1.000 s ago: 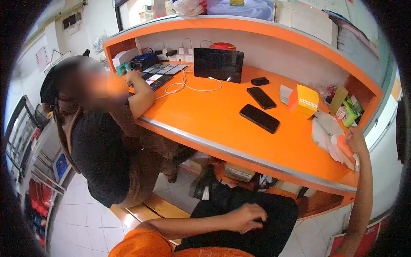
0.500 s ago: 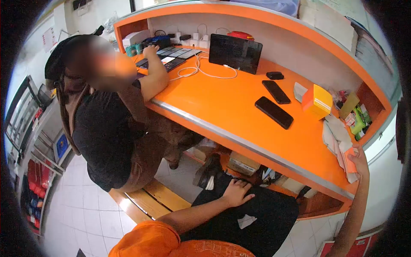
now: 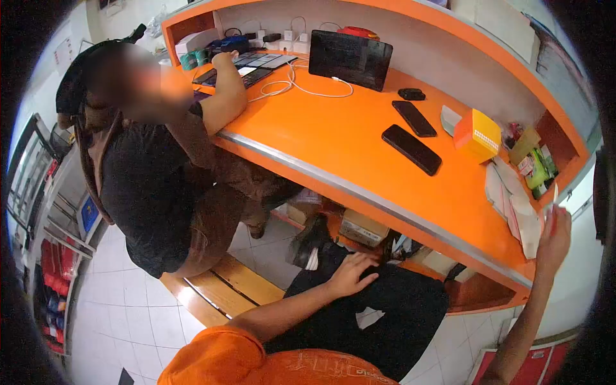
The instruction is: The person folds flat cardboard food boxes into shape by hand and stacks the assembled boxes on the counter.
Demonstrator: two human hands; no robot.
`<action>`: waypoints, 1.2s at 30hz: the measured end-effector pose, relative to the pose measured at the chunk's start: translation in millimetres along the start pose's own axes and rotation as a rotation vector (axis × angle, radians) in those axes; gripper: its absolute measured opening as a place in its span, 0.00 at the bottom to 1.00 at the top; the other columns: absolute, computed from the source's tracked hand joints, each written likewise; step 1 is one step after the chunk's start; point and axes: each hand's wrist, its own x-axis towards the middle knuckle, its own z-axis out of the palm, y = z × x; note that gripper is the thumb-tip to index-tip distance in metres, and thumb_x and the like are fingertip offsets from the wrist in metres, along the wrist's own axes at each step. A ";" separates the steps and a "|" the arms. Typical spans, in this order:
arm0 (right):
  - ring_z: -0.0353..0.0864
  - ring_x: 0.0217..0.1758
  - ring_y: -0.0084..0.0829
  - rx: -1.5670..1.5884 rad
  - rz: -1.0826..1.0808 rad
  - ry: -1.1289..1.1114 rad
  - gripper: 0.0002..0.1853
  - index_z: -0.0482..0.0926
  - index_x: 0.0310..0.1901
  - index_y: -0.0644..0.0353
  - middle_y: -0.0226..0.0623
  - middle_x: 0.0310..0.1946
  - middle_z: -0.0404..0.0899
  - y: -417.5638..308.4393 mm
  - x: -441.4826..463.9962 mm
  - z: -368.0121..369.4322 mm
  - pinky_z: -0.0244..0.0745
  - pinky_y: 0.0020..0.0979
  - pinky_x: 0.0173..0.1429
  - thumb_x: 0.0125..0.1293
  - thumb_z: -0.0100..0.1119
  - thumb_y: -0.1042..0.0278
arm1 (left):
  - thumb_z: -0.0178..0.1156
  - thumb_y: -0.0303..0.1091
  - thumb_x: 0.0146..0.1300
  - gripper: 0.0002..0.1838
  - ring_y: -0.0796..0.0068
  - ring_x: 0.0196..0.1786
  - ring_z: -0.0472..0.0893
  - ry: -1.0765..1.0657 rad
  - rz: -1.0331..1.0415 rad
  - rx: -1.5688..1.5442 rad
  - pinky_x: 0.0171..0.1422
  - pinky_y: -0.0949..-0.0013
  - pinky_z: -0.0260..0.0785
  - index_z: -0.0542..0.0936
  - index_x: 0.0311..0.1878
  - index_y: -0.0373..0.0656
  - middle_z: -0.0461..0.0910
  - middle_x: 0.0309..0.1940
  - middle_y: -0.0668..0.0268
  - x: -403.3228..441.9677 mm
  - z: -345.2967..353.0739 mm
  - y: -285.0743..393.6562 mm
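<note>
My right grip was pinched on a thin pale slip, nearer me and right of the yellow-and-orange box on the glossy orange surface, loose whitish papers lay just nearside of it, my left grip rested fingers apart on black trousers.

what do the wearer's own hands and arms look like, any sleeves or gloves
Both the left hand and right hand are ungloved, with no watch or bracelet visible. The left arm has a plain orange sleeve leaving the forearm bare, matching the orange shirt; the right sleeve is out of view.
</note>
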 end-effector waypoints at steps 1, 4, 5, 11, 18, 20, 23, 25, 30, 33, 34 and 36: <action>0.83 0.53 0.47 0.078 0.023 -0.017 0.12 0.78 0.56 0.63 0.45 0.48 0.80 -22.4 -8.3 -24.0 0.76 0.38 0.62 0.77 0.60 0.69 | 0.68 0.44 0.73 0.20 0.48 0.62 0.82 0.011 0.032 -0.061 0.70 0.46 0.68 0.81 0.59 0.42 0.84 0.55 0.52 0.1 -8.0 8.5; 0.78 0.61 0.36 0.494 0.178 -0.241 0.22 0.74 0.70 0.65 0.42 0.60 0.79 -133.4 -65.7 -85.5 0.74 0.36 0.67 0.79 0.60 0.69 | 0.71 0.35 0.71 0.15 0.54 0.58 0.84 -0.076 0.162 -0.291 0.63 0.53 0.73 0.81 0.56 0.41 0.84 0.54 0.57 -0.7 -48.6 79.9; 0.80 0.62 0.39 0.585 0.095 -0.494 0.21 0.76 0.66 0.63 0.44 0.59 0.79 -145.5 -84.1 -92.2 0.74 0.40 0.68 0.75 0.64 0.70 | 0.71 0.35 0.71 0.16 0.56 0.54 0.85 -0.155 0.222 -0.390 0.60 0.55 0.76 0.81 0.56 0.41 0.84 0.54 0.57 -3.1 -59.4 105.2; 0.85 0.50 0.52 0.737 -0.154 -0.891 0.05 0.85 0.43 0.60 0.48 0.41 0.84 -215.6 -138.6 -49.3 0.76 0.48 0.58 0.68 0.64 0.76 | 0.69 0.26 0.69 0.18 0.56 0.55 0.85 -0.215 0.136 -0.685 0.62 0.54 0.78 0.79 0.61 0.41 0.80 0.63 0.52 -16.2 -93.4 164.7; 0.84 0.51 0.49 0.924 0.139 -0.668 0.11 0.88 0.45 0.59 0.43 0.44 0.84 -242.2 -164.1 -9.1 0.75 0.47 0.60 0.64 0.60 0.80 | 0.69 0.28 0.61 0.17 0.33 0.85 0.53 -0.217 0.080 0.218 0.80 0.23 0.47 0.80 0.53 0.50 0.61 0.82 0.55 22.0 -111.0 156.9; 0.83 0.53 0.49 0.933 0.002 -0.769 0.13 0.88 0.46 0.56 0.42 0.44 0.83 -230.8 -160.4 -5.8 0.74 0.48 0.62 0.63 0.61 0.80 | 0.70 0.29 0.62 0.15 0.33 0.87 0.49 -0.274 0.110 0.288 0.78 0.19 0.44 0.79 0.51 0.52 0.58 0.84 0.58 25.9 -116.5 152.6; 0.83 0.52 0.48 0.968 -0.294 -0.936 0.13 0.88 0.46 0.54 0.41 0.43 0.84 -209.9 -154.6 -6.4 0.75 0.48 0.59 0.62 0.62 0.79 | 0.72 0.36 0.61 0.18 0.37 0.88 0.44 -0.429 0.189 0.241 0.79 0.18 0.42 0.78 0.52 0.53 0.56 0.86 0.58 40.8 -137.1 155.0; 0.83 0.50 0.48 1.048 -0.348 -0.937 0.13 0.88 0.47 0.54 0.40 0.42 0.84 -204.4 -160.1 -2.1 0.75 0.48 0.57 0.63 0.63 0.78 | 0.77 0.41 0.55 0.28 0.40 0.76 0.68 -0.635 0.181 0.176 0.76 0.31 0.59 0.77 0.58 0.54 0.70 0.73 0.53 46.5 -148.7 156.5; 0.82 0.48 0.48 1.079 -0.026 -0.892 0.09 0.85 0.46 0.55 0.41 0.42 0.85 -212.6 -182.1 0.5 0.75 0.46 0.55 0.66 0.66 0.76 | 0.81 0.43 0.51 0.37 0.46 0.51 0.86 -0.750 0.089 0.056 0.57 0.48 0.79 0.75 0.64 0.52 0.79 0.51 0.56 38.3 -141.6 140.2; 0.83 0.46 0.48 1.079 0.089 -0.868 0.08 0.85 0.45 0.55 0.41 0.41 0.85 -214.2 -191.5 8.3 0.75 0.45 0.54 0.65 0.69 0.74 | 0.74 0.42 0.60 0.29 0.50 0.52 0.85 -0.788 0.063 0.099 0.58 0.50 0.78 0.78 0.63 0.51 0.80 0.51 0.59 36.2 -138.1 130.7; 0.83 0.46 0.48 1.084 0.125 -0.857 0.08 0.85 0.45 0.56 0.41 0.40 0.85 -213.7 -194.8 10.4 0.75 0.44 0.54 0.65 0.69 0.73 | 0.71 0.42 0.64 0.24 0.51 0.53 0.84 -0.805 0.070 0.115 0.59 0.52 0.77 0.79 0.62 0.51 0.81 0.51 0.61 35.6 -136.2 128.0; 0.84 0.44 0.47 1.112 0.096 -0.938 0.09 0.85 0.45 0.56 0.40 0.39 0.86 -214.2 -190.7 9.6 0.75 0.44 0.55 0.64 0.70 0.73 | 0.70 0.39 0.65 0.20 0.51 0.53 0.84 -0.850 0.086 0.054 0.60 0.51 0.76 0.82 0.59 0.49 0.82 0.51 0.60 34.4 -134.9 124.4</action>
